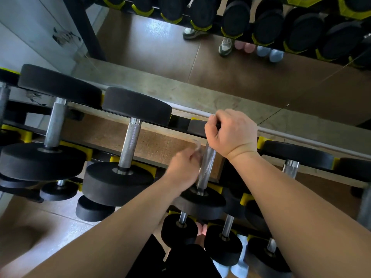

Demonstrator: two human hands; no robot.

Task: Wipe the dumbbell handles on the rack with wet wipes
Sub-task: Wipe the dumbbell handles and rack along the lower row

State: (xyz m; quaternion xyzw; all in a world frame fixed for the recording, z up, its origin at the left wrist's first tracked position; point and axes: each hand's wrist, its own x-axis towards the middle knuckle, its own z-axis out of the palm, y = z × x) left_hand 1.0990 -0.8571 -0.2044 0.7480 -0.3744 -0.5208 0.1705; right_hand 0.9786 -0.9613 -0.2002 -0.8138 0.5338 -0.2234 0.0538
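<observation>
Black rubber and knurled steel fill the view. Nearest, on the lower tier of the rack, sit three small dumbbells, with pink weights and pale blue weights partly hidden beneath them.

Above these, on the upper tier, the dumbbell being cleaned lies pointing away from the person, its near head towards the camera. The left hand is blurred. Its fingers are curled round a thin, pale wet wipe and hold it against the left side of the steel handle, around mid-length. Farther along, the right hand sits at the far end of the same dumbbell. Its fingers are bent tightly over the far head and grip the edge there, with the wrist crossing above the handle's upper end.

To the left, two bigger dumbbells rest in yellow cradles. One is just beside the wiped one, with a knurled handle. A still larger one lies beyond it. To the right, another dumbbell lies in its own cradle, largely hidden behind the right forearm.

Behind the rack runs a pale ledge, and beyond it a wall mirror. The mirror reflects brown floor, rows of black dumbbell heads and a pair of sneakers.
</observation>
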